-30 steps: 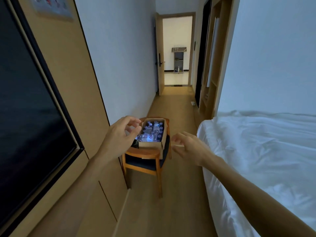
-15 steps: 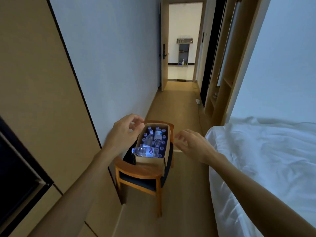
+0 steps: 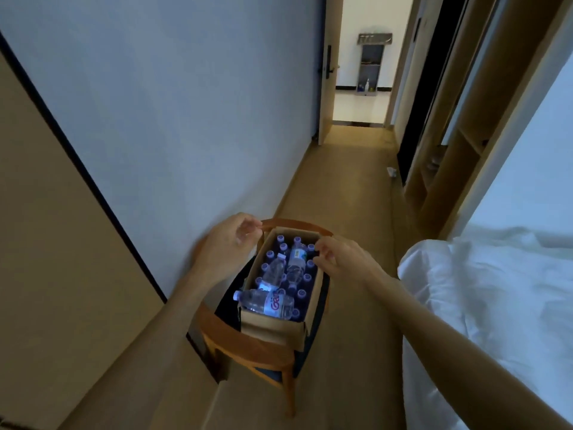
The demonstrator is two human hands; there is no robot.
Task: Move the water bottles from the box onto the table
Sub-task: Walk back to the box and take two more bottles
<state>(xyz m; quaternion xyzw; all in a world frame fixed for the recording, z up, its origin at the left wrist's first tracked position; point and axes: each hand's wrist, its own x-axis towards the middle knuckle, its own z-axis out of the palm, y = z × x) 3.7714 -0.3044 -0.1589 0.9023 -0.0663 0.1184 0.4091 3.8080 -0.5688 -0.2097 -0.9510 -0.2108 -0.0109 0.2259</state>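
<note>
An open cardboard box [image 3: 273, 328] sits on the seat of a wooden chair [image 3: 248, 342]. It holds several upright water bottles with purple caps, and three more lie on top; the nearest lying bottle [image 3: 266, 302] rests across the box's near end. My left hand [image 3: 224, 248] hovers at the box's far left corner, fingers loosely curled and holding nothing. My right hand [image 3: 344, 259] reaches over the box's right rim, fingertips close to the bottle caps, gripping nothing. No table is in view.
The chair stands against the left wall beside a wood panel [image 3: 62, 243]. A bed with white sheets [image 3: 496, 305] fills the right side. A wooden-floored corridor [image 3: 350, 187] runs ahead to an open door, with shelving on its right.
The view has closed in on the chair and tilted down. Both hands have moved forward from in front of the box to its far sides; the right hand now reaches over the rim.
</note>
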